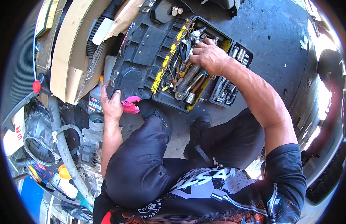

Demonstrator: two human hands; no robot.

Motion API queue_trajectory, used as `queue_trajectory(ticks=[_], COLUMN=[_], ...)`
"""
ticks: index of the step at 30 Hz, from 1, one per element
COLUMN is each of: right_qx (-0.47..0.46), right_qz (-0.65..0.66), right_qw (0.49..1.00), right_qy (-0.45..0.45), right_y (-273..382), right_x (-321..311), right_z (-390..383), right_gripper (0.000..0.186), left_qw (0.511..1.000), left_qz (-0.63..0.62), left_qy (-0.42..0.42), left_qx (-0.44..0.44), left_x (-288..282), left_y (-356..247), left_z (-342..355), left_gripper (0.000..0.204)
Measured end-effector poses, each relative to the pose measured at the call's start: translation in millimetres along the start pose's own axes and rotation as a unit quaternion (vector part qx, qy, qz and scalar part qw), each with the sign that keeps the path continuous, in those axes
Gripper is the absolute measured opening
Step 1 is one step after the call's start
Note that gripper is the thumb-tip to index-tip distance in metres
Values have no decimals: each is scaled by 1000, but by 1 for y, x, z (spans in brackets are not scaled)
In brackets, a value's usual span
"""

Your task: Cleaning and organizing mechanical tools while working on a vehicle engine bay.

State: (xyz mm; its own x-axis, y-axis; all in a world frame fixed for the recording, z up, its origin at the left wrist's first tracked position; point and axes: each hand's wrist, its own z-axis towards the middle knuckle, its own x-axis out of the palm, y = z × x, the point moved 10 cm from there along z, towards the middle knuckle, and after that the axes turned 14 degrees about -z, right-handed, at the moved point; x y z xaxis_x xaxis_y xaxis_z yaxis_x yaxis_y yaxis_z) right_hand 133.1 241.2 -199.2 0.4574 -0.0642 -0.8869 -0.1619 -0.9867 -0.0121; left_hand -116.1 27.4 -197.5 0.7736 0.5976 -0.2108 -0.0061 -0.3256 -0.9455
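A black toolbox [172,103] with yellow edges lies open on the floor, full of wrenches, sockets and other hand tools. My right hand [210,58] is down among these tools with bent fingers; the fingertips and whatever they grip are hidden. A thick metal bar [188,79] and a ring-ended wrench [197,80] lie just below it. At the near left corner of the toolbox's black lid [143,48], my left hand [112,104] is closed, thumb and finger at the lid's edge. A pink cloth [131,105] sticks out from under its palm.
Right of the toolbox sits a socket tray [222,88]. Two small metal cylinders [176,11] rest on the lid's far end. Cardboard boxes [70,48], an oil bottle [94,99] and engine parts [40,138] crowd the left. A car wheel [327,179] stands at the right.
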Motion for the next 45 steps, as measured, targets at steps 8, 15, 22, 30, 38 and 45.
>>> queue_trajectory(ticks=[8, 15, 22, 30, 38, 45], right_qx=[57, 63, 22, -9, 44, -22], right_qz=[82, 81, 20, 4, 122, 328], right_qw=[995, 988, 989, 998, 988, 944], right_qy=[3, 115, 146, -62, -82, 17], right_y=[-19, -2, 3, -3, 4, 41], right_x=[-14, 20, 24, -1, -26, -30], right_z=[0, -33, -12, -9, -14, -40], right_gripper=[37, 45, 34, 19, 36, 39], left_qw=[1000, 1000, 999, 996, 907, 899], left_qz=[21, 29, 12, 69, 122, -55], left_qy=[-11, -10, -12, 34, 226, 406], left_qx=[4, 0, -31, -35, 335, 154], left_x=[-6, -2, -4, 16, 50, 82], left_y=[0, -2, -3, -25, -123, -86], left_z=[-1, 1, 0, -7, -59, -69], left_gripper=[45, 44, 43, 51, 86, 65])
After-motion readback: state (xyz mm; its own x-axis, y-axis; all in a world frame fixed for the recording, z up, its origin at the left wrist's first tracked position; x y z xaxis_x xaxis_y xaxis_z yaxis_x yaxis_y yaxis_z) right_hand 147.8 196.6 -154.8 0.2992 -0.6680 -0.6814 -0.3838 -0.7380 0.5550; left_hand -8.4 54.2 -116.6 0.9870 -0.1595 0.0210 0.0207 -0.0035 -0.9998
